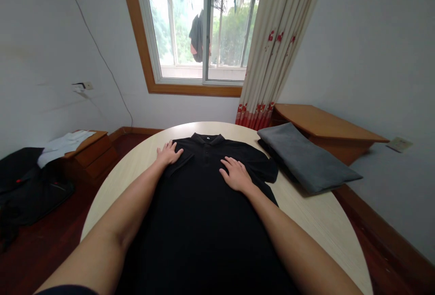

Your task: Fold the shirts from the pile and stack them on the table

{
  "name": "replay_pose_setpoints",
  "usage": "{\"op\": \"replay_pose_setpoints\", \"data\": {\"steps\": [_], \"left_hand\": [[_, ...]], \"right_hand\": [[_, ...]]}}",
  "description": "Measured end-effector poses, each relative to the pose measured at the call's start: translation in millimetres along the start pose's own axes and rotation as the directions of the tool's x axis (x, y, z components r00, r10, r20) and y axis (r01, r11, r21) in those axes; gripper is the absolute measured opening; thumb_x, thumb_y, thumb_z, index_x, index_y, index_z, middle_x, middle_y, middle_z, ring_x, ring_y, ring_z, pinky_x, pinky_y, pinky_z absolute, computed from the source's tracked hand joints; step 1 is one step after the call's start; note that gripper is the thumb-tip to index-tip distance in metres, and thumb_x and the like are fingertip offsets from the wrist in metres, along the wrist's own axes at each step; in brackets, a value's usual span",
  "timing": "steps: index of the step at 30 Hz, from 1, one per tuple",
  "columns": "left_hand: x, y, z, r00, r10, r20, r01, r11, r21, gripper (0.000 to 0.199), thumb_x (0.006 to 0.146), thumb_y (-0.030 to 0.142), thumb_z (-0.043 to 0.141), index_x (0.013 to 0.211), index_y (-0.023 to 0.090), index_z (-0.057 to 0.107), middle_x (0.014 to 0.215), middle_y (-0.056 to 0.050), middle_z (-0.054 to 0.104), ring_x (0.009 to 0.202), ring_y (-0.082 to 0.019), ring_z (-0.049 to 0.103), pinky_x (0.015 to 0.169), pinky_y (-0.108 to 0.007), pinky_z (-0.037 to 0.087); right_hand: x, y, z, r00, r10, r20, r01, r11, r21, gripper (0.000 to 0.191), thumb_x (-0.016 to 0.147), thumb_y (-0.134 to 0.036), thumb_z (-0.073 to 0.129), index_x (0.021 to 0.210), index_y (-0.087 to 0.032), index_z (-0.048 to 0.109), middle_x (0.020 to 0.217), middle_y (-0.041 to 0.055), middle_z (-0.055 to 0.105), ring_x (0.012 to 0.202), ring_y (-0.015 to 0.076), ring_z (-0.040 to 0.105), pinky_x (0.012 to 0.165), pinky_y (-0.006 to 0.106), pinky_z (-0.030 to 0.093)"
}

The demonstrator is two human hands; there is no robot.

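A black polo shirt (207, 186) lies spread on the round pale table (127, 172), its collar toward the window. My left hand (168, 153) rests with fingers apart at the shirt's left shoulder and sleeve, which looks folded inward over the body. Flat on the chest, right of the button placket, is my right hand (235, 173), its fingers stretched out. Neither hand grips anything. The right sleeve extends outward over the table. The shirt's lower part merges with dark cloth close to me, so its hem cannot be made out.
Folded dark grey cloth (306, 159) lies at the table's right edge, partly overhanging. Behind it stands a wooden desk (326, 120). A wooden cabinet (97, 154) with white cloth and a black bag (34, 195) are at left. A curtain (272, 50) hangs beside the window.
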State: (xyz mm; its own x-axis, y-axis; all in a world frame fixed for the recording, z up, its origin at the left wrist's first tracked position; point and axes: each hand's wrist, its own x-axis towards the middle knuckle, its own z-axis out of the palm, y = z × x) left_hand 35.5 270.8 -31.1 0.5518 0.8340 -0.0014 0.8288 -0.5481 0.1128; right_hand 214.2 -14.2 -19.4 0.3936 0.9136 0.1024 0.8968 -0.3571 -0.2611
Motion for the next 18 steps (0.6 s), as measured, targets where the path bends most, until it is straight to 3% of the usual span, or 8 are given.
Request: {"op": "replay_pose_setpoints", "data": {"steps": [7,10,13,15,18], "left_hand": [[15.2,6.1,-11.8,0.999,-0.040,0.036,0.039,0.999,0.026,0.081,0.096,0.064,0.020,0.162,0.017,0.025,0.169,-0.008,0.012,0.155,-0.034,0.013,0.120,-0.064,0.018],[2.4,27.2,-17.5,0.999,-0.041,-0.007,0.042,0.996,0.074,0.074,0.099,0.053,0.020,0.160,0.013,0.029,0.169,-0.012,0.015,0.155,-0.034,0.012,0.121,-0.065,0.015],[-26.2,48.4,-14.7,0.994,0.069,-0.081,-0.065,0.996,0.056,0.070,0.101,0.050,0.018,0.158,0.013,0.034,0.168,-0.013,0.019,0.155,-0.032,0.015,0.122,-0.061,0.016],[-47.2,55.0,-8.3,0.984,0.144,-0.105,-0.140,0.989,0.041,0.069,0.101,0.053,0.018,0.158,0.017,0.036,0.167,-0.010,0.022,0.155,-0.032,0.018,0.122,-0.059,0.018],[-69.8,54.7,1.6,0.978,0.180,-0.110,-0.178,0.984,0.025,0.066,0.102,0.050,0.021,0.157,0.017,0.038,0.166,-0.011,0.026,0.153,-0.032,0.023,0.122,-0.057,0.021]], "right_hand": [[13.9,4.7,2.2,1.000,0.002,-0.007,-0.002,1.000,0.000,0.053,0.104,-0.043,0.041,0.151,-0.020,0.047,0.162,0.0079,0.036,0.151,0.0234,0.027,0.124,0.044,0.018],[13.9,3.7,2.3,1.000,-0.003,-0.016,0.004,1.000,0.017,0.053,0.103,-0.042,0.042,0.150,-0.018,0.048,0.162,0.0084,0.037,0.151,0.0240,0.028,0.124,0.044,0.018],[11.2,0.8,-6.1,0.996,-0.017,-0.085,0.021,0.999,0.046,0.047,0.101,-0.041,0.048,0.141,-0.018,0.058,0.152,0.0094,0.050,0.142,0.0235,0.042,0.119,0.039,0.030],[9.4,1.7,-18.4,0.982,0.050,-0.180,-0.043,0.998,0.045,0.040,0.101,-0.040,0.046,0.129,-0.019,0.066,0.138,0.0101,0.063,0.128,0.0238,0.056,0.110,0.036,0.041],[7.3,15.1,-41.8,0.912,0.272,-0.307,-0.292,0.956,-0.020,0.039,0.101,-0.036,0.040,0.118,-0.019,0.071,0.121,0.0137,0.069,0.114,0.0280,0.063,0.099,0.040,0.048]]}}
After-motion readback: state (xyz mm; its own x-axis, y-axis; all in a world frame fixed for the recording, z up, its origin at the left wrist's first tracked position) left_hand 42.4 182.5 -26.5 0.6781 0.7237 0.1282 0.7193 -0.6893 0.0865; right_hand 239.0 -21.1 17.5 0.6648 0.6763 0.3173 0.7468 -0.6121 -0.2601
